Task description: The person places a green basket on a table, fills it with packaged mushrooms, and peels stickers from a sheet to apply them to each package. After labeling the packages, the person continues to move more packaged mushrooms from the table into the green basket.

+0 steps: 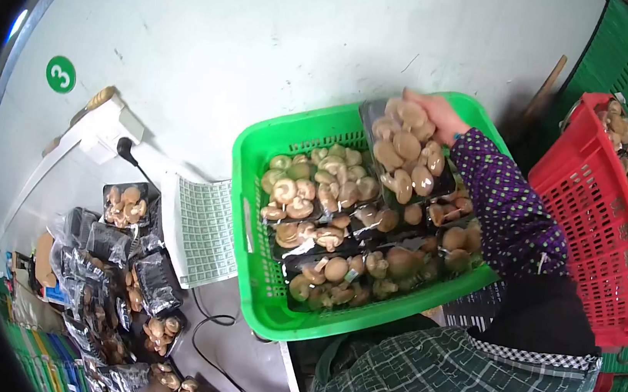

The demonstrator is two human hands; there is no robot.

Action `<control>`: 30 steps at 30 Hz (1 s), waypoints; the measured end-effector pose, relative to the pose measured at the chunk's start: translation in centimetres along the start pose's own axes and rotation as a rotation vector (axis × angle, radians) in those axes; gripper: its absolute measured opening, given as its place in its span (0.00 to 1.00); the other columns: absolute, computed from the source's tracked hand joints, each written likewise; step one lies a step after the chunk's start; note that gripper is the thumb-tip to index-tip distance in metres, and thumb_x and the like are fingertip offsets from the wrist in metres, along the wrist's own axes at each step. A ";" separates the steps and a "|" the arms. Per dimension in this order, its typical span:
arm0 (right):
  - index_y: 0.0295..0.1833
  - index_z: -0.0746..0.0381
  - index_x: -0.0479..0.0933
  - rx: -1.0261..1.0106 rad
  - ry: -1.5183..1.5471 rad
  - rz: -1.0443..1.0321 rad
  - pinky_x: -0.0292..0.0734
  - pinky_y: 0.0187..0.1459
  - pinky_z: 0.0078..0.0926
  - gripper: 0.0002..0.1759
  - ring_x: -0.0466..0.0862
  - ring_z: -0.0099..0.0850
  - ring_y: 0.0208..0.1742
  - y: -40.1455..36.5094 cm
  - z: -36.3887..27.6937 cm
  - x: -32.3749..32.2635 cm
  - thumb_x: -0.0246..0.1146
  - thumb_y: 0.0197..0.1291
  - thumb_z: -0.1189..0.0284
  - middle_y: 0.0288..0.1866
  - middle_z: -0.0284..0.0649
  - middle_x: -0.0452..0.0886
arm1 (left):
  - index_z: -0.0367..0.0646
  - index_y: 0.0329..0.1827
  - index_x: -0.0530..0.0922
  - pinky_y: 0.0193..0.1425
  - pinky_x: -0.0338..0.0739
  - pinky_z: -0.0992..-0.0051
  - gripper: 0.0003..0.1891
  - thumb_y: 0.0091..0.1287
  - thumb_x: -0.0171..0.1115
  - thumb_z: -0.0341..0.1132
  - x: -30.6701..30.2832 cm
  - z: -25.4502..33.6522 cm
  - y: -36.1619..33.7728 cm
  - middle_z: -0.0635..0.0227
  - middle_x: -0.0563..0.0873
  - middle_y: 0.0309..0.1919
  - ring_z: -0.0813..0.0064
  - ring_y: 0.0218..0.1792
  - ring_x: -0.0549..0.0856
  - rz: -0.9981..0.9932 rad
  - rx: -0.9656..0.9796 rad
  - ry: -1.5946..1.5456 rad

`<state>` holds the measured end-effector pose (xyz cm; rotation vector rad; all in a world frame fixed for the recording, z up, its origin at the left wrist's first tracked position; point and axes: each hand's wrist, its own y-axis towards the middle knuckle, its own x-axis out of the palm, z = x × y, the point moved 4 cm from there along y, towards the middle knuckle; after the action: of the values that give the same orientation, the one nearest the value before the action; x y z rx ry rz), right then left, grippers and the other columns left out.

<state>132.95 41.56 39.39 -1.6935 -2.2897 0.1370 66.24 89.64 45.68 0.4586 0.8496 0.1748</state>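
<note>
My right hand reaches out in a purple dotted sleeve and grips the far end of a wrapped black tray of brown mushrooms. It holds the tray tilted over the top right corner of a green plastic basket. Several similar mushroom packs lie packed side by side in that basket. My left hand is out of view.
A red basket with more mushroom packs stands to the right. A loose pile of wrapped packs lies at the left. A white socket block, its black cable and a white gridded mat lie on the pale surface.
</note>
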 end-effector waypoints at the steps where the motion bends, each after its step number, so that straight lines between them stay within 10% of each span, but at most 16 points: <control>1: 0.46 0.70 0.80 -0.004 0.005 -0.003 0.80 0.40 0.28 0.25 0.83 0.29 0.37 0.9 0.8 -0.6 0.64 0.61 0.55 0.41 0.43 0.84 | 0.36 0.42 0.82 0.29 0.74 0.77 0.09 0.64 0.62 0.32 -0.5 1.4 0.2 0.64 0.84 0.28 0.78 0.24 0.78 -0.008 0.021 -0.039; 7: 0.42 0.72 0.80 -0.272 -0.325 0.246 0.77 0.41 0.25 0.24 0.81 0.27 0.38 5.5 7.0 -2.4 0.68 0.57 0.58 0.41 0.42 0.84 | 0.37 0.49 0.82 0.36 0.79 0.74 0.13 0.63 0.64 0.33 6.7 16.3 -1.2 0.53 0.86 0.41 0.69 0.33 0.84 -0.474 0.030 -0.550; 9: 0.45 0.72 0.79 -0.246 -0.710 0.067 0.78 0.40 0.30 0.28 0.84 0.32 0.36 2.8 5.1 -0.7 0.68 0.54 0.55 0.37 0.47 0.84 | 0.32 0.47 0.78 0.41 0.74 0.80 0.17 0.59 0.65 0.33 10.8 19.1 -1.7 0.65 0.83 0.37 0.77 0.35 0.81 -0.700 0.107 -0.830; 14: 0.61 0.62 0.68 -0.707 -1.395 0.227 0.69 0.57 0.46 0.42 0.75 0.49 0.57 -3.6 7.7 1.7 0.63 0.50 0.42 0.58 0.57 0.71 | 0.36 0.35 0.75 0.17 0.58 0.86 0.08 0.63 0.62 0.32 15.5 30.6 -8.4 0.72 0.76 0.19 0.88 0.13 0.66 -0.993 0.173 -0.995; 19: 0.67 0.62 0.63 -0.418 -1.288 0.221 0.60 0.65 0.50 0.46 0.64 0.56 0.66 -3.4 7.1 1.7 0.65 0.49 0.45 0.68 0.57 0.61 | 0.28 0.40 0.80 0.33 0.73 0.82 0.13 0.56 0.66 0.29 19.9 40.0 -14.4 0.65 0.84 0.27 0.82 0.26 0.79 -1.229 0.279 -0.974; 21: 0.68 0.62 0.62 -0.543 -1.177 0.233 0.61 0.66 0.46 0.42 0.65 0.50 0.67 -7.2 1.7 2.0 0.66 0.52 0.51 0.68 0.54 0.62 | 0.27 0.40 0.81 0.35 0.74 0.82 0.14 0.56 0.68 0.31 22.2 43.2 -16.5 0.64 0.84 0.29 0.81 0.29 0.80 -1.316 0.315 -1.018; 23: 0.67 0.64 0.63 -0.245 -0.340 -0.353 0.65 0.65 0.38 0.38 0.68 0.39 0.66 -11.0 -1.1 2.8 0.66 0.55 0.59 0.68 0.52 0.64 | 0.27 0.40 0.82 0.35 0.73 0.81 0.16 0.56 0.69 0.34 22.9 47.2 -20.2 0.65 0.85 0.30 0.81 0.29 0.79 -1.361 0.369 -0.979; 26: 0.64 0.71 0.65 -0.328 -0.436 -0.245 0.74 0.53 0.26 0.37 0.76 0.30 0.55 -11.7 -2.2 0.0 0.68 0.54 0.60 0.57 0.48 0.74 | 0.30 0.43 0.81 0.35 0.72 0.83 0.15 0.64 0.65 0.36 24.8 51.2 -26.1 0.70 0.83 0.31 0.85 0.30 0.76 -1.410 0.245 -1.196; 28: 0.60 0.72 0.69 -0.228 -0.387 0.045 0.78 0.42 0.22 0.37 0.81 0.27 0.44 -12.0 -3.8 -3.7 0.72 0.50 0.60 0.46 0.44 0.80 | 0.31 0.52 0.77 0.41 0.74 0.80 0.20 0.62 0.66 0.36 26.3 51.5 -28.8 0.64 0.84 0.37 0.78 0.36 0.81 -1.334 0.409 -1.181; 30: 0.59 0.74 0.69 -0.191 -0.117 0.138 0.78 0.43 0.23 0.37 0.81 0.28 0.42 -10.9 -3.1 -8.5 0.72 0.49 0.61 0.47 0.45 0.80 | 0.41 0.64 0.70 0.58 0.72 0.67 0.30 0.59 0.66 0.40 26.3 49.8 -32.6 0.52 0.77 0.58 0.56 0.58 0.76 -0.849 1.257 -0.833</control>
<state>126.13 29.91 43.55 -1.9891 -2.3327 0.0481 120.06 53.36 41.19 1.1652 0.1604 -1.3308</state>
